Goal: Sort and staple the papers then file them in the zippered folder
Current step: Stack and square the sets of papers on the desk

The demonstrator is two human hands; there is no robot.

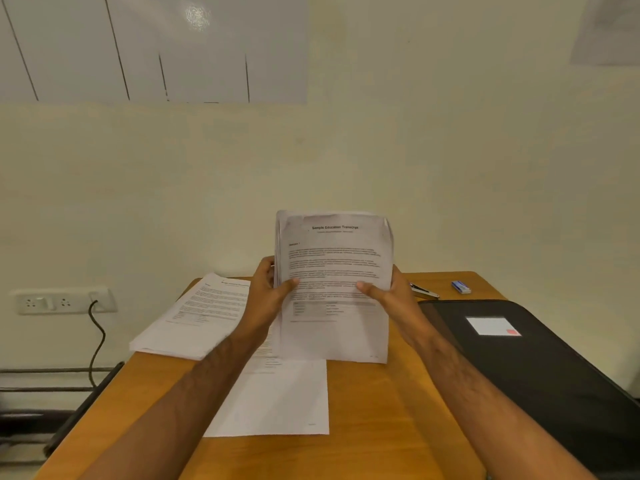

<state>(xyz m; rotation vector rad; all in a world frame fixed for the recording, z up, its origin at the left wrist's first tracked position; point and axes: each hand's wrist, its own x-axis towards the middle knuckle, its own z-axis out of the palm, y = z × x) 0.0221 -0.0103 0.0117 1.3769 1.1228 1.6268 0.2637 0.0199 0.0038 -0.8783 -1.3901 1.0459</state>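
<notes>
Paper stack (pixel 334 271) upright above desk (pixel 381 410) centre, left hand (pixel 268 289) and right hand (pixel 394 296) each in a pinch grip on its side edges, loose sheet (pixel 277 400) flat below, second pile (pixel 197 317) left, black zippered folder (pixel 540 368) right, stapler (pixel 424 292) and staple box (pixel 461 286) behind it

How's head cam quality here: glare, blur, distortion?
Head view: glare spot on the whiteboard; wide-angle bend at the table edges; the held stack's title is legible but its body text is soft; left hand and right hand evenly lit, without harsh shadows.
</notes>
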